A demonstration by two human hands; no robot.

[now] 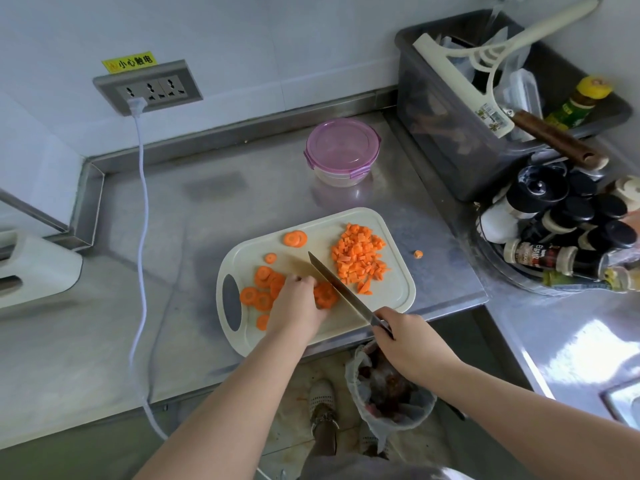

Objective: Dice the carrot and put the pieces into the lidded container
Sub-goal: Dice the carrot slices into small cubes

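Note:
A cream cutting board point(394, 289) lies on the steel counter. Several round carrot slices point(262, 285) spread over its left half, and a heap of diced carrot point(360, 258) sits at its right. My left hand point(298, 304) holds a small stack of slices point(325, 295) down with curled fingers. My right hand point(405, 339) grips the handle of a knife point(337, 285), whose blade lies along the right side of that stack. A clear round container with a purple clip lid point(342, 150) stands closed behind the board.
One carrot piece point(418, 254) lies on the counter right of the board. A grey bin point(460, 109) of utensils and a basin of spice bottles point(561, 233) crowd the right. A white cable point(142, 237) hangs from the wall socket. A lined waste bin point(388, 389) stands on the floor below.

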